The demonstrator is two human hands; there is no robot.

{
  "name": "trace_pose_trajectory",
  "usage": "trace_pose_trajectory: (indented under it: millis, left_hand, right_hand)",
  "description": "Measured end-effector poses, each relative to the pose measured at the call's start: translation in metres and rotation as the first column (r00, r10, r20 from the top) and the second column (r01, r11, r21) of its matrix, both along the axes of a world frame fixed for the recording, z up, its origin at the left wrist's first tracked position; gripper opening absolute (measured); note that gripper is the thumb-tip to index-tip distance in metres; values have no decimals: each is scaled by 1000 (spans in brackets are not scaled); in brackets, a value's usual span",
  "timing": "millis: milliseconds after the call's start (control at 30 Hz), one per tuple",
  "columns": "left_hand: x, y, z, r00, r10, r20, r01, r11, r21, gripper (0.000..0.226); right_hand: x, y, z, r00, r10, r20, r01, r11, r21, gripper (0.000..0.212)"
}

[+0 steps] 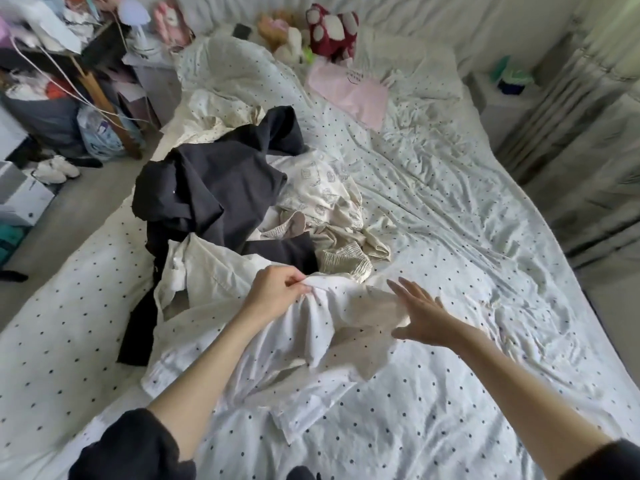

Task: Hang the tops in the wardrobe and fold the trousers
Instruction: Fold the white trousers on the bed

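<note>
A heap of clothes lies on the dotted white bed sheet point(433, 410). Nearest to me is a white shirt point(221, 327), crumpled and partly lifted. My left hand point(277, 289) pinches a bunched fold of this shirt at its top. My right hand point(420, 311) hovers with straight, spread fingers just right of the raised fabric, its fingertips at the fabric's edge. Behind the shirt lies a black garment point(214, 188), spread and rumpled. To its right sit a cream printed garment point(322, 192) and a beige striped garment point(346, 258).
A pink cloth point(353, 91) and stuffed toys point(329, 29) lie near the pillows at the head of the bed. A cluttered stand with cables and bags point(69, 98) stands on the floor at left, with white shoes point(55, 169) beside it. Curtains point(571, 133) hang at right.
</note>
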State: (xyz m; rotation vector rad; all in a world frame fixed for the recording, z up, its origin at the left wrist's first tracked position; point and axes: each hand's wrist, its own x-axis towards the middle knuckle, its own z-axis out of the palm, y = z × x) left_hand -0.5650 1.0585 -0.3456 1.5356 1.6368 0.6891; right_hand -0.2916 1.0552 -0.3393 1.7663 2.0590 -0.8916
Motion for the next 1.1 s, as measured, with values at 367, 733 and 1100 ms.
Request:
trace_pose_trajectory:
  millis: [367, 733, 1100]
  left_hand:
    - [-33, 1, -31, 991, 131, 24, -129, 988, -83, 20]
    - [-72, -96, -96, 987, -64, -147, -6, 901, -434, 53]
    - [-65, -27, -44, 911, 324, 255, -265, 934, -240, 33]
  right_hand:
    - [-91, -9, -22, 976, 42, -215, 40, 931, 362, 43]
    - [-117, -14, -48, 962, -192, -192, 261, 847, 463, 19]
    - [-110, -18, -24, 857, -138, -496, 407, 772, 488, 24]
